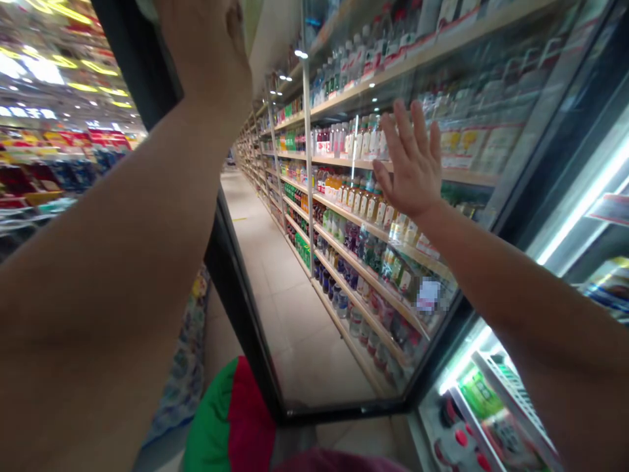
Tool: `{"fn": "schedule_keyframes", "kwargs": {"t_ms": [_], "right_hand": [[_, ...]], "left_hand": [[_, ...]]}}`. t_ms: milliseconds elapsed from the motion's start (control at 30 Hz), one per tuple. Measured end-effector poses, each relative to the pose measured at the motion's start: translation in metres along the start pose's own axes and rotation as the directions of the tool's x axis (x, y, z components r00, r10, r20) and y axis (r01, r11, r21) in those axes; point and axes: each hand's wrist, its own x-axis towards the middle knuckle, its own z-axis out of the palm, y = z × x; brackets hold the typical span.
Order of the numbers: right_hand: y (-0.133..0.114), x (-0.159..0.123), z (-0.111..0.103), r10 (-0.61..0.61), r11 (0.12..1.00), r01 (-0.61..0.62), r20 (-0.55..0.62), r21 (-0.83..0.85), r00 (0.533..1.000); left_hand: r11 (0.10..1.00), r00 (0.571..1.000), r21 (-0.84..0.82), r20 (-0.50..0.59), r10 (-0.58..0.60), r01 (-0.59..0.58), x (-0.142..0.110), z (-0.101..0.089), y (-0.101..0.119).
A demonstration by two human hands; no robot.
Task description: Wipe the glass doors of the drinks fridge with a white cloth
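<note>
A glass cooler door (339,367) with a black frame stands open in front of me. My right hand (413,154) reaches across to the glass with fingers spread, the palm apparently resting on it. High on the left, my left hand (211,39) is raised at the black frame edge (246,321) of the door. The top of the view cuts it off, so its fingers do not show. Rows of bottles (363,203) on shelves appear through the pane. A pixelated pale label (428,294) shows low on the door.
The lit cooler interior at right holds green packs (479,393) and bottles with red caps (462,438). Tiled floor (299,328) runs along the shelves. A green and red rounded fabric item (230,419) lies below the door. Stacked goods (63,170) blur at left.
</note>
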Motion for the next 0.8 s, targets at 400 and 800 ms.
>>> {"fn": "schedule_keyframes", "kwargs": {"t_ms": [400,800], "right_hand": [[-0.005,0.0,-0.005,0.058,0.997,-0.053,0.097,-0.056,0.994],[-0.004,0.001,-0.001,0.048,0.997,-0.043,0.079,-0.067,0.996]], "left_hand": [[0.809,0.731,-0.566,0.482,0.482,-0.16,-0.169,-0.184,0.122],[0.926,0.813,-0.327,0.478,0.332,-0.186,-0.058,-0.087,0.045]]}}
